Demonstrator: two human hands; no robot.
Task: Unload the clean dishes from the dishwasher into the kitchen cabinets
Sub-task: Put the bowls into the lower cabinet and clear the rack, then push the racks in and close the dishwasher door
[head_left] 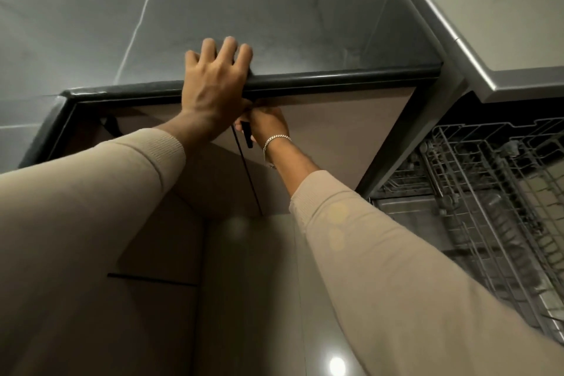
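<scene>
Veined grey countertop [305,24] under left hand [213,85], right hand [268,127] gripping black handle [247,139].

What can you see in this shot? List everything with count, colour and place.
countertop: one, grey with pale veins and a dark edge, top of the view
cabinet fronts: beige, under the countertop, count unclear
handle: one, black, on a cabinet front just below the countertop edge
dishwasher: one, metal-grey inside, open, right side
rack: grey wire, in the dishwasher, count unclear
bracelet: one, silver, on the right wrist
sleeves: two, beige, lower half of the view
left hand: one, rests on the countertop edge
right hand: one, grips the handle
</scene>
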